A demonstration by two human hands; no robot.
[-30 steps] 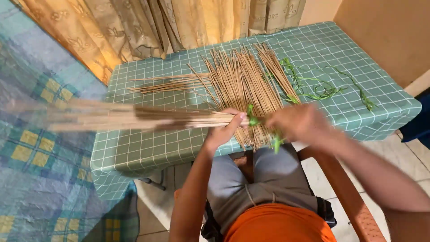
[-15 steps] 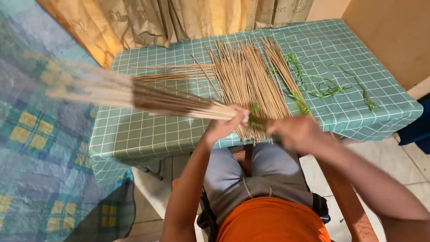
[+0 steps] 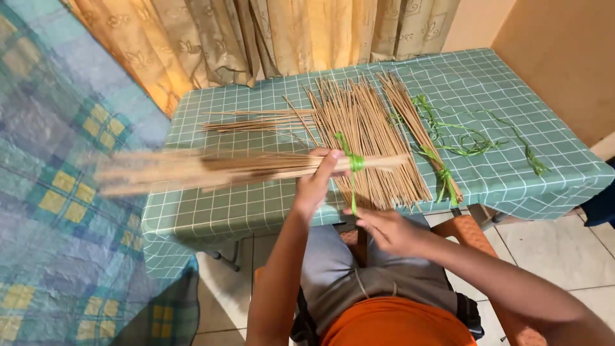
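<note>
On the table (image 3: 512, 186), covered with a green checked cloth, lay a spread of loose thin sticks (image 3: 368, 128), a smaller tied bundle (image 3: 426, 138) beside them, and green strips (image 3: 467, 138) to the right; no container showed in the head view. Above the near edge, the left hand (image 3: 315, 186) was closed around a stick bundle (image 3: 256, 166), held level and bound with a green tie (image 3: 354, 162). The right hand (image 3: 384, 229), loosely curled, pinched the tie's hanging end below. The bundle's far end was blurred, and the person's chair (image 3: 467, 230) was mostly hidden.
</note>
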